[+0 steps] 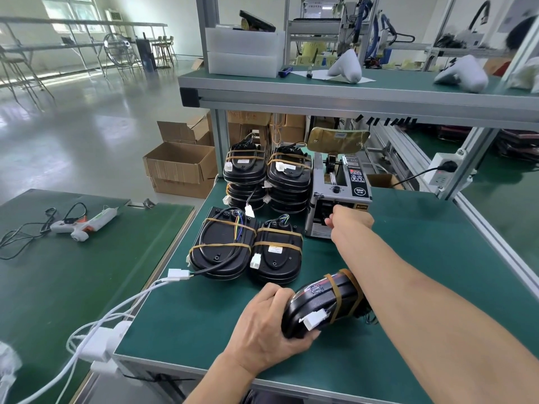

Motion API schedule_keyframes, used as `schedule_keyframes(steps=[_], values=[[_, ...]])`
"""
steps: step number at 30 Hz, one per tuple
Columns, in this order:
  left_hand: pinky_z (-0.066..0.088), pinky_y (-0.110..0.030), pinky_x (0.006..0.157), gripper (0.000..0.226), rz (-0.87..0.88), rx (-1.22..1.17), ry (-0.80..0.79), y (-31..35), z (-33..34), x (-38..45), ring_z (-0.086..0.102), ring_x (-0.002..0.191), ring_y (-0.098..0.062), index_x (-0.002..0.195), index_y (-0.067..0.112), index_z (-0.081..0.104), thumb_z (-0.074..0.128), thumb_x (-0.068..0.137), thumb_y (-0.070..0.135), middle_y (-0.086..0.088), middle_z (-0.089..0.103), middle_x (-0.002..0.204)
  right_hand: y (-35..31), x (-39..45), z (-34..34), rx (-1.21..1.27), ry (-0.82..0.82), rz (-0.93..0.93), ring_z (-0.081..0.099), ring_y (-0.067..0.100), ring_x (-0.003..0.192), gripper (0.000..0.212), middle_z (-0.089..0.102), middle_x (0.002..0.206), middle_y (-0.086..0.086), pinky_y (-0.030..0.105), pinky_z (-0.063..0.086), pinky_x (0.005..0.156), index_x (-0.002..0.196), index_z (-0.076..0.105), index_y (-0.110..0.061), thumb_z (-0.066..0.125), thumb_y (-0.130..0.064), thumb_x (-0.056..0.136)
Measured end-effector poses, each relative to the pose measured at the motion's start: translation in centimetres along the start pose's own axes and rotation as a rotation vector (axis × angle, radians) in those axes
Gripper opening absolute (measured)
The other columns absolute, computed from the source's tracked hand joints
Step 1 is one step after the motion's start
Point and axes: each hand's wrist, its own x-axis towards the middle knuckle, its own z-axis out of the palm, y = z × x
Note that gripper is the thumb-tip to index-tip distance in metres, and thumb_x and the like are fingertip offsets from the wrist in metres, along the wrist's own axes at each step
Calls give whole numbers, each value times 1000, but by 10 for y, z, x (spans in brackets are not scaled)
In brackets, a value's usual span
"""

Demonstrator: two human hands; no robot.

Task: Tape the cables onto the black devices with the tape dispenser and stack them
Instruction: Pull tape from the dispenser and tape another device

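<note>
Glossy grey floor point(96, 118), bright windows point(73, 10), green-topped workbench point(408, 258), cardboard boxes point(180, 167).

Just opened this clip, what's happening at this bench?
A person is taping cables onto black devices. The left hand grips one black device on the green bench, already wrapped with two tan tape bands. The right hand reaches to the outlet of the tape dispenser, apparently for another strip. Finished units sit in two tall stacks behind and two low piles in front.
</note>
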Motion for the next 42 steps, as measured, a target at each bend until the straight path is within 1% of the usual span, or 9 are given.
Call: schedule_keyframes(steps=[4, 7, 9, 12, 16, 20, 24, 33, 42], values=[[56, -30, 74, 49, 9, 0, -2, 1, -1, 0, 60, 86, -19, 97, 9, 62, 83, 77, 49, 5, 59, 88, -6, -4, -15, -54, -127, 109, 67, 15, 53, 24, 68, 77, 9, 22, 50, 40, 115, 63, -2, 67, -1, 91], [56, -30, 75, 49, 12, -1, 4, 0, -2, 0, 61, 86, -19, 97, 9, 63, 83, 77, 49, 5, 60, 88, -13, -19, -38, -197, -321, 145, 66, 7, 50, 4, 71, 72, -7, 30, 38, 62, 93, 66, -20, 67, -16, 92], [56, -30, 75, 50, 13, 4, 3, 0, -2, 0, 61, 86, -20, 97, 8, 62, 83, 77, 49, 5, 60, 88, -20, -29, -57, -289, -411, 75, 65, 6, 57, 11, 68, 64, -11, 34, 34, 77, 83, 62, -24, 69, -24, 92], [57, -31, 74, 50, 12, 4, 6, 1, -2, 0, 60, 85, -20, 96, 8, 62, 83, 76, 49, 5, 60, 88, -21, -43, -93, -340, -453, -124, 65, 12, 73, 10, 71, 77, -5, 42, 35, 92, 83, 68, -21, 74, -27, 90], [57, -33, 73, 51, -33, -8, -2, 1, -2, 0, 61, 86, -20, 97, 7, 64, 82, 77, 50, 1, 61, 90, -1, -65, -146, -315, -474, -246, 70, 14, 94, 11, 78, 99, -3, 37, 48, 86, 89, 76, -17, 78, -27, 88], [57, -34, 73, 51, -47, -10, -23, 0, 0, -1, 62, 87, -21, 100, 7, 66, 82, 77, 50, 0, 63, 92, 25, -76, -176, -179, -434, -235, 59, 21, 85, 10, 69, 87, 6, 36, 50, 85, 86, 73, -12, 77, -20, 89], [56, -33, 74, 51, -52, -13, -25, 0, 0, -2, 62, 88, -20, 100, 8, 65, 83, 76, 49, 2, 63, 92, 37, -80, -183, -72, -414, -207, 67, 20, 85, 12, 74, 76, 0, 37, 56, 92, 80, 71, -15, 74, -13, 91], [56, -30, 73, 49, -30, -8, -9, 0, 0, -1, 62, 86, -19, 98, 8, 65, 83, 76, 48, 3, 63, 91, 48, -77, -176, -107, -362, -332, 64, 18, 82, 22, 75, 73, -3, 44, 55, 96, 68, 80, -22, 79, -12, 87], [56, -30, 75, 50, -33, -21, -10, -2, 3, -2, 61, 88, -18, 99, 9, 64, 84, 76, 48, 3, 62, 92, 50, -70, -174, -163, -313, -387, 69, 18, 84, 14, 79, 78, -2, 50, 54, 103, 70, 78, -13, 81, -9, 83]])
